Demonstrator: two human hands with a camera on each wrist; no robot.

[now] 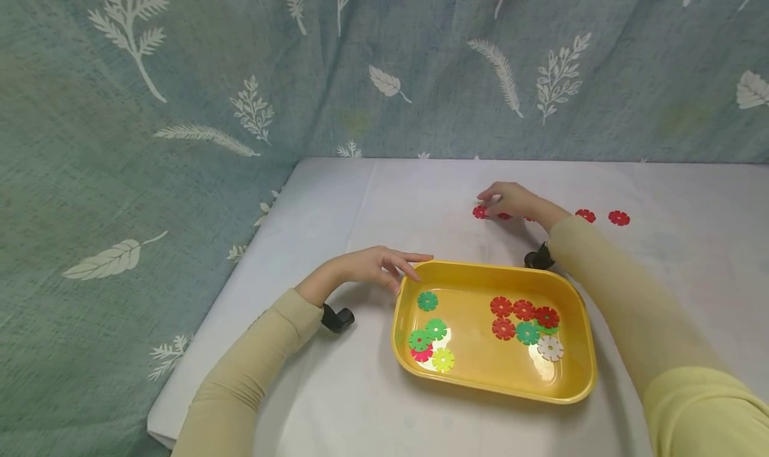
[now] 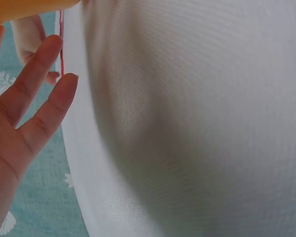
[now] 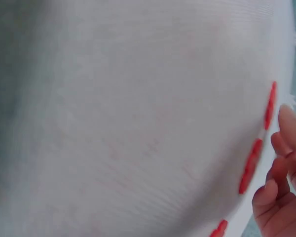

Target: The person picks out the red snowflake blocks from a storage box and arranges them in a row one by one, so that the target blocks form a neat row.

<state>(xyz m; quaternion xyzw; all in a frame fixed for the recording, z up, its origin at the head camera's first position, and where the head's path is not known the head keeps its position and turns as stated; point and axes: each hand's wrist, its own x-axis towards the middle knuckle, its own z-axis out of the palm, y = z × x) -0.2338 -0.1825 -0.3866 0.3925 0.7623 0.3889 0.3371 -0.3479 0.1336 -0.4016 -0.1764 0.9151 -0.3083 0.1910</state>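
Note:
My right hand (image 1: pixel 510 200) is over the left end of a row of red flower-shaped discs. Its fingertips are close to the leftmost red disc (image 1: pixel 479 212), and no disc shows between them; in the right wrist view the hand (image 3: pixel 291 173) is beside two red discs (image 3: pixel 250 167). At the left end of a yellow tray (image 1: pixel 492 383), my left hand (image 1: pixel 378 267) rests by the rim with fingers extended. The left wrist view shows that hand (image 2: pixel 34 108) with spread fingers near the tray's edge (image 2: pixel 34 9). Whether it bears on the rim is unclear.
Inside the tray lie green discs (image 1: pixel 428 301), a yellow disc (image 1: pixel 443 360), a white disc (image 1: pixel 550 348) and several red discs (image 1: pixel 503 328). More red discs (image 1: pixel 619 218) continue the row rightward on the white-covered table (image 1: pixel 336 403). Behind hangs a leaf-patterned cloth (image 1: pixel 420 43).

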